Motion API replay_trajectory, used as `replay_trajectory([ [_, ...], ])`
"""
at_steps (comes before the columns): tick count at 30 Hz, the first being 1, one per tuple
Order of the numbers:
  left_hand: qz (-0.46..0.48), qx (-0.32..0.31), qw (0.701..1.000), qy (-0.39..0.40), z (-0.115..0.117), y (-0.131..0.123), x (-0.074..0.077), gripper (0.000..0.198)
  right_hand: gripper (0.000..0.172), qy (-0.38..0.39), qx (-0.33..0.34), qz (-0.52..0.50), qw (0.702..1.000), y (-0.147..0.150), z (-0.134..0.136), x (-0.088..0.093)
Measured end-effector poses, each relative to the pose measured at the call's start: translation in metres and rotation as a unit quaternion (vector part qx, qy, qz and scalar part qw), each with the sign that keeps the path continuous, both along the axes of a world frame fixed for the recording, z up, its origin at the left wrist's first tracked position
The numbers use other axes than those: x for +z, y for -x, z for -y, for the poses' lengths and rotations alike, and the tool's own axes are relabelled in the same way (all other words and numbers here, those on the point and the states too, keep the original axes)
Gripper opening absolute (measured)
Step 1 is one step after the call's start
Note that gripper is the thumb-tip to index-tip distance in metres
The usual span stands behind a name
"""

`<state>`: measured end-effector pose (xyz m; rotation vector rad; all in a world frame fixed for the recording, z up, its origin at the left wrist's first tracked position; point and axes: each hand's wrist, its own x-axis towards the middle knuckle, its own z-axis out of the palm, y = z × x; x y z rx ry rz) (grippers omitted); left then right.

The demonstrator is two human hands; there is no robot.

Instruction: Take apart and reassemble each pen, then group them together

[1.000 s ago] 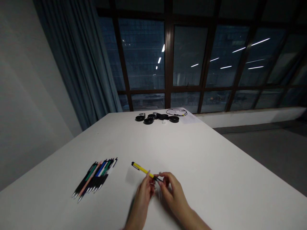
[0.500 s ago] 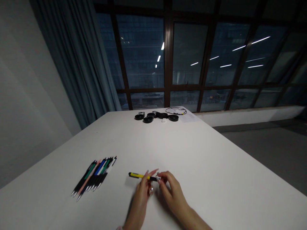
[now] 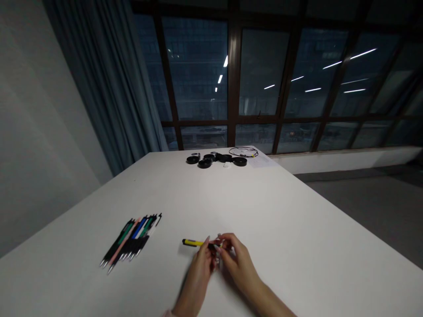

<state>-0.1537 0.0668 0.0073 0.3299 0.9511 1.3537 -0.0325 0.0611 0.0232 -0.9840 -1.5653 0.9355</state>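
A yellow and black pen (image 3: pixel 193 242) lies level across my fingers, just above the white table. My left hand (image 3: pixel 200 264) is closed round its middle, thumb along the top, and the yellow end sticks out to the left. At the pen's other end, the fingers of my right hand (image 3: pixel 238 259) pinch together around the black part; the tip itself is hidden behind them. To the left lies a row of pens (image 3: pixel 132 242), side by side and slanted, in black, green, pink, blue and white, their metal tips toward me.
At the table's far end sit several black rolls (image 3: pixel 205 163), a small white item (image 3: pixel 228 165), a looped black cable (image 3: pixel 243 152) and a pale sheet (image 3: pixel 262 161). Beyond the white table (image 3: pixel 251 198) are a blue curtain (image 3: pixel 99 79) and dark windows.
My left hand has slid along the pen toward my right hand, its raised fingers now curled in. The pen has shifted slightly right. The row of pens lies as before.
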Motion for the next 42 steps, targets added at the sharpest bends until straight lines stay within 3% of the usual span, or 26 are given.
replay_trajectory([
  [7,0.010,-0.005,1.000,-0.003,0.009,0.000,0.007,0.030,0.020,0.026,-0.006,0.003,1.000,0.001,-0.002,-0.006],
  [13,0.025,-0.008,0.999,0.032,0.008,-0.001,0.020,0.026,0.019,0.025,0.026,-0.038,0.999,0.002,0.001,0.000],
  [17,0.039,-0.035,0.999,0.015,0.008,0.000,0.023,0.026,0.017,0.034,0.048,-0.064,0.996,0.002,0.001,0.000],
  [23,0.033,-0.059,0.997,0.030,0.011,0.004,0.032,0.049,0.018,0.024,0.020,-0.075,0.997,0.000,-0.004,-0.003],
  [30,-0.024,0.016,0.999,0.030,0.006,-0.002,0.017,0.042,0.020,0.038,0.034,-0.081,0.995,0.001,-0.003,0.000],
  [34,-0.028,0.015,0.999,0.011,0.006,-0.003,0.011,0.042,0.022,0.054,0.037,-0.083,0.994,0.003,-0.002,0.000],
  [38,0.005,0.008,1.000,-0.003,0.010,-0.002,0.013,0.036,0.025,0.087,0.084,-0.111,0.986,0.007,0.000,0.000],
  [42,0.038,-0.012,0.999,0.017,0.010,-0.002,0.018,0.024,0.030,0.068,0.047,-0.049,0.995,0.002,-0.001,0.001],
])
